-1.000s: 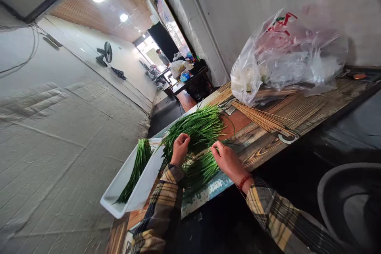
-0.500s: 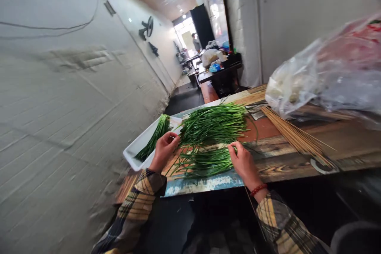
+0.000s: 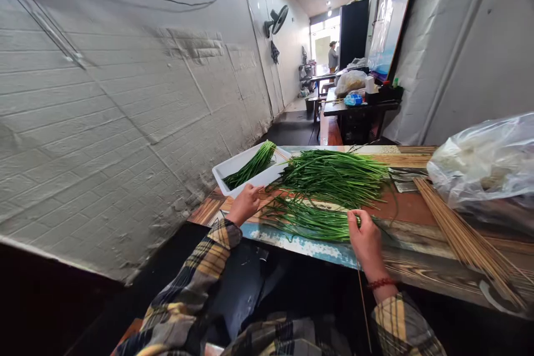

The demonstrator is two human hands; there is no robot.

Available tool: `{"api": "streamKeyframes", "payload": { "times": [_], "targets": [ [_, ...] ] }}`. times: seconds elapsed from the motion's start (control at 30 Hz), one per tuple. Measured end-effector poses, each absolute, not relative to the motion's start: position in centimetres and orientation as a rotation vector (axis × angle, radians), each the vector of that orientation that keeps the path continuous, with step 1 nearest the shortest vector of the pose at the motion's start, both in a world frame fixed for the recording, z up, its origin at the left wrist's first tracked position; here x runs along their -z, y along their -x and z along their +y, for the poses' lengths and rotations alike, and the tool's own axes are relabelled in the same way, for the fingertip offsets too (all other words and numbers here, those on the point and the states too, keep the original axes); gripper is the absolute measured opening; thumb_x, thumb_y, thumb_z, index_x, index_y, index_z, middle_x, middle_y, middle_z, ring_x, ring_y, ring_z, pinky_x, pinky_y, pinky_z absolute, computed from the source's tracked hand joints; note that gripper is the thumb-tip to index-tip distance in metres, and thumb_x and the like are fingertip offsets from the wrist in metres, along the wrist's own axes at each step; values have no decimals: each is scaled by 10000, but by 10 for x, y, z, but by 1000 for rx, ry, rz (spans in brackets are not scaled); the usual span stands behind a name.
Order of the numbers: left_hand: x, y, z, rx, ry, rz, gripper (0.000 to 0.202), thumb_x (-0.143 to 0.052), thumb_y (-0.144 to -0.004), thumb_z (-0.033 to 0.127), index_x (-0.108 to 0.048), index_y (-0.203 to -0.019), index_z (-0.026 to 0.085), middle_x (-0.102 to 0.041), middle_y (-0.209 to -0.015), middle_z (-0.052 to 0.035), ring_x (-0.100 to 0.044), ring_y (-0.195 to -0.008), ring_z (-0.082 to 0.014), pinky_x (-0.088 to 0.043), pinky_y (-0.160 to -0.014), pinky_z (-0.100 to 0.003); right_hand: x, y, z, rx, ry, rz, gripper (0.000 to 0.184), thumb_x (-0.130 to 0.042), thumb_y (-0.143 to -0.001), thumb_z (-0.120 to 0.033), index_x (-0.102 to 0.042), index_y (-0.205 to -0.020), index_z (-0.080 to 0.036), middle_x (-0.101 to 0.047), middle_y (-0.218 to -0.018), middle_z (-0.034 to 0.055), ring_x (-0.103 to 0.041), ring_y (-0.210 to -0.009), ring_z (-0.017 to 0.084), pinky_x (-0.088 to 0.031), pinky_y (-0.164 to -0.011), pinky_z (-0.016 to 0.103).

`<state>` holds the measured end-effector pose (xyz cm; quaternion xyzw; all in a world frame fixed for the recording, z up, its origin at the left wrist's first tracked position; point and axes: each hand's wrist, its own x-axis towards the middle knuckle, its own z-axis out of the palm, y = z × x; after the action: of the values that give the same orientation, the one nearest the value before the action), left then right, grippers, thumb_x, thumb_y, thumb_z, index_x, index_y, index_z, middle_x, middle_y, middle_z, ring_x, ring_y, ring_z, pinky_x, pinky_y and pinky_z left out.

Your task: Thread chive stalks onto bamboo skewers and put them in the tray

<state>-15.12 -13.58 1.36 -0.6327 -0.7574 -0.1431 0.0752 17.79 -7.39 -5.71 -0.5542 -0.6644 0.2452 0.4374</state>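
Observation:
My left hand [image 3: 245,204] is beside the white tray, fingers curled in and the index finger pointing right toward the chive tips; whatever it pinches, if anything, is hidden. My right hand [image 3: 365,238] is closed at the cut ends of the smaller row of garlic chives [image 3: 315,219]. A thin bamboo skewer [image 3: 362,297] hangs down from that hand past the table edge. Behind lies a larger pile of garlic chives [image 3: 334,173]. One bundle of chives [image 3: 252,166] rests in the white tray [image 3: 220,177] at the left.
Loose bamboo skewers [image 3: 463,228] lie at right, near a clear plastic bag [image 3: 492,156]. The wooden-patterned table [image 3: 411,258] borders a white brick wall [image 3: 137,122] on the left. Farther back are a dark table [image 3: 346,108] with bags and a standing person [image 3: 332,57].
The camera view has levelled and swung left, so everything sits farther right. My left index finger is now more extended. My right hand remains at the chives' cut ends.

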Motion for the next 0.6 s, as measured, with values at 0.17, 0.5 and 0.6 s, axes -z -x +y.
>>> {"api": "streamKeyframes", "payload": {
  "times": [0.17, 0.5, 0.6],
  "targets": [
    [4, 126, -83, 368, 2026, -2332, 281, -477, -858, 212, -709, -1015, 207, -609, -937, -79, -583, -851, -166, -449, -790, -253, 54, -178, -74, -619, 1396, -1669, 619, -246, -873, -597, -639, -934, -123, -694, -818, 165, -606, -684, 252, -376, -617, 314],
    [19, 130, -45, 534, 2020, -2346, 125, -552, -701, 79, -646, -661, 150, -597, -824, -101, -576, -824, -195, -434, -772, -295, 52, -176, -75, -539, 1360, -1668, 535, -282, -882, -564, -637, -859, -163, -706, -783, 145, -636, -669, 251, -401, -588, 306],
    [10, 136, -52, 699, 2029, -2310, 88, -558, -653, 81, -608, -635, 151, -597, -786, -76, -556, -782, -177, -430, -735, -279, 53, -175, -74, -537, 1351, -1672, 543, -274, -884, -577, -634, -852, -172, -710, -793, 149, -641, -668, 257, -403, -585, 312]
  ]
}}
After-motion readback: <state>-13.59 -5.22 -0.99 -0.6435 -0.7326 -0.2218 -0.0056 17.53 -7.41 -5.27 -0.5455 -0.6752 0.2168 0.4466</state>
